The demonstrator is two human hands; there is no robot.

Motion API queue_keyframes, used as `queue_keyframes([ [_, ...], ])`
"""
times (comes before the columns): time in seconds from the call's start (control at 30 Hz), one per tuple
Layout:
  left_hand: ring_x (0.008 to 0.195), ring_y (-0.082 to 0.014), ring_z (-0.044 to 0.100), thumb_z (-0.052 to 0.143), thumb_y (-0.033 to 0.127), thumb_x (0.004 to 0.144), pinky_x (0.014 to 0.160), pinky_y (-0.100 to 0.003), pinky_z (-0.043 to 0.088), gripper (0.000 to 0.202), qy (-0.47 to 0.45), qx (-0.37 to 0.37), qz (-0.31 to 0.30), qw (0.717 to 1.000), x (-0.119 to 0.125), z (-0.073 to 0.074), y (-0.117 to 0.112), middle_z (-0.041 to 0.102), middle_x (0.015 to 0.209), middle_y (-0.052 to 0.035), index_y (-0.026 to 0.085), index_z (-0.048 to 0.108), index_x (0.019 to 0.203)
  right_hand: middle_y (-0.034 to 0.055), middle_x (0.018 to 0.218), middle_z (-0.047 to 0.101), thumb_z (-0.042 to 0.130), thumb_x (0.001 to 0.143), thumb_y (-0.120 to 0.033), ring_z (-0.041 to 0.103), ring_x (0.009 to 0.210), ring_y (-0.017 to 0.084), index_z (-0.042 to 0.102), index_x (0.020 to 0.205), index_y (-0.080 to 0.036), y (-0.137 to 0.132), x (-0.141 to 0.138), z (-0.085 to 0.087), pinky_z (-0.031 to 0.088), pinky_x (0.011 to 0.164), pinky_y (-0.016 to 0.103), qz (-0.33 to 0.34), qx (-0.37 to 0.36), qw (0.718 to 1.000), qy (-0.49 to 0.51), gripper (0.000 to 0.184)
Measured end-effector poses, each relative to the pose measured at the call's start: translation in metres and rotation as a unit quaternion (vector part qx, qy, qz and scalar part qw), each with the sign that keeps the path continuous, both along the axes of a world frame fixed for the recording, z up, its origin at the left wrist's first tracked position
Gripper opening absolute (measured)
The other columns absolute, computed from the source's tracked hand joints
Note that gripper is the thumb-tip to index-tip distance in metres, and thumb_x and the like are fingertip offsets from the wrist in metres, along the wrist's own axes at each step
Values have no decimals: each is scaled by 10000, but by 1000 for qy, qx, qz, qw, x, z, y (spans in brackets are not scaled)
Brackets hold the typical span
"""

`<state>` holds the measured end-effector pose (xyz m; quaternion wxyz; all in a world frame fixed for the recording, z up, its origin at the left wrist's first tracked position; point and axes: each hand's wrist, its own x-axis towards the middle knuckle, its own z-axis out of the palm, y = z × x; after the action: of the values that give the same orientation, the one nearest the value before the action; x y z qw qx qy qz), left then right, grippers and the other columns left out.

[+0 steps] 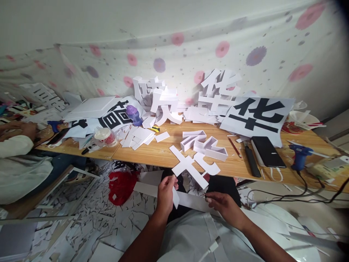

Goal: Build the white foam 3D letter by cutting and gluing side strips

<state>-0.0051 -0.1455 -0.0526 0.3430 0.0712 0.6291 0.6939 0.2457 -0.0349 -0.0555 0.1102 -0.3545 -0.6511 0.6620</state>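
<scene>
My left hand is closed on a white foam board strip, held upright over my lap. A longer white board strip stretches across the lap behind both hands. My right hand hovers at its right part with thumb and fingers pinched; a small dark tip shows there, too small to name. Just beyond my hands, flat white cut-out character pieces overhang the front edge of the wooden table. Behind them stand white box-like character parts with raised walls.
On the right are a black phone, a dark-handled cutter, a pencil and a blue glue gun with cables. Finished white characters stand at the back. A co-worker's sleeve shows at left. Scraps cover the floor.
</scene>
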Motion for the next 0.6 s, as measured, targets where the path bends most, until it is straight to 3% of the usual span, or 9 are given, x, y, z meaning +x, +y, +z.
queue_keyframes([
  [0.13,746,-174,666,800,566,900,732,-273,505,389,135,-59,-121,982,16,16,-19,722,754,-22,178,776,909,139,1092,835,663,934,-762,756,979,323,851,1204,-181,-2,22,-9,599,880,408,-5,81,995,-64,667],
  [0.27,915,-230,752,713,460,989,896,-337,560,279,143,8,-252,957,36,47,-21,809,944,-66,199,806,1015,156,1186,830,622,984,-720,758,1076,368,861,1179,-218,-3,28,13,587,969,453,-2,152,985,-79,590],
  [0.43,1015,-281,812,697,442,1021,949,-417,633,264,59,151,-316,935,64,72,-4,822,1094,-100,214,798,1107,62,1043,796,670,1014,-640,707,1030,285,825,1098,-192,-15,6,60,564,947,375,98,32,993,63,481],
  [0.53,1065,-305,816,701,439,1025,985,-459,645,274,30,183,-314,931,75,76,7,822,1153,-124,205,796,1132,19,877,709,752,954,-653,644,861,209,756,915,-167,-21,-4,70,553,825,323,80,-16,990,113,488],
  [0.6,1114,-309,804,702,439,1023,992,-448,643,303,52,159,-312,935,75,77,13,812,1233,-139,209,798,1196,4,822,661,780,922,-673,614,790,184,713,876,-168,-24,-5,70,556,764,313,47,-49,991,118,511],
])
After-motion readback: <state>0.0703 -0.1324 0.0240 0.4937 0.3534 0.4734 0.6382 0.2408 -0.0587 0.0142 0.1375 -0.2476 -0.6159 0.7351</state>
